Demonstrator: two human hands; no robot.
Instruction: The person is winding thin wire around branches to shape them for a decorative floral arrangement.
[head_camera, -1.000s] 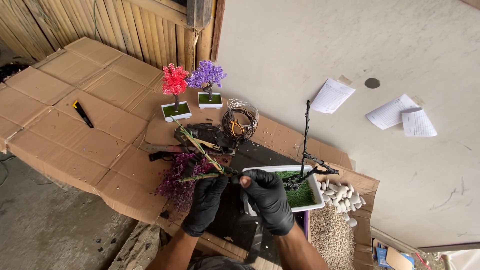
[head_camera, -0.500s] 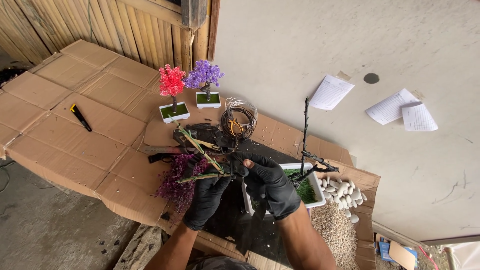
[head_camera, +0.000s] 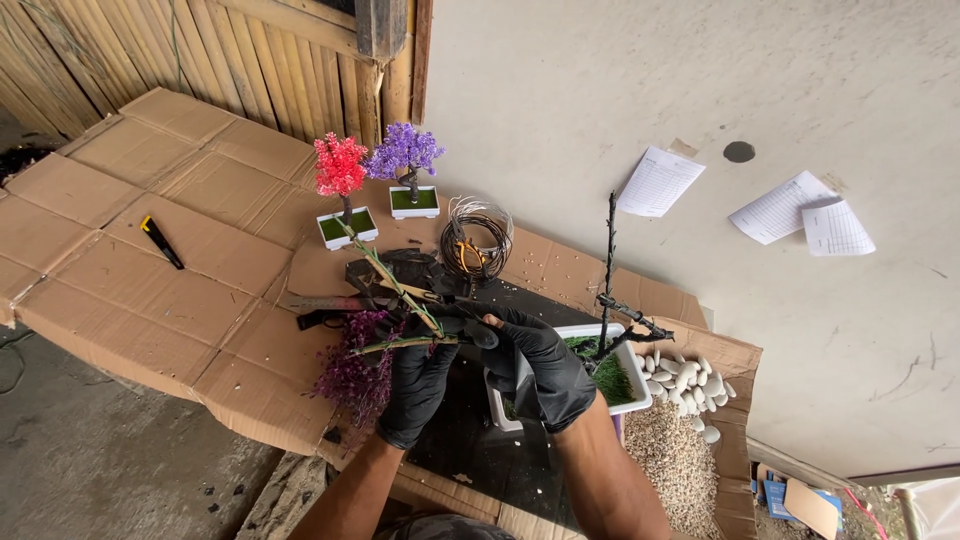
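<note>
Two gloved hands, the left hand and the right hand. Two small finished trees in white pots: one red tree, one purple tree. One white tray with one bare black trunk. One coil of wire. Three paper sheets. One black pen. One pile of white pebbles, too many to count.

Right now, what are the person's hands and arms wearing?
Both the left hand and the right hand wear smooth black disposable-type gloves ending at the wrists. The forearms below are bare, with no sleeves, watch or bands showing.
</note>
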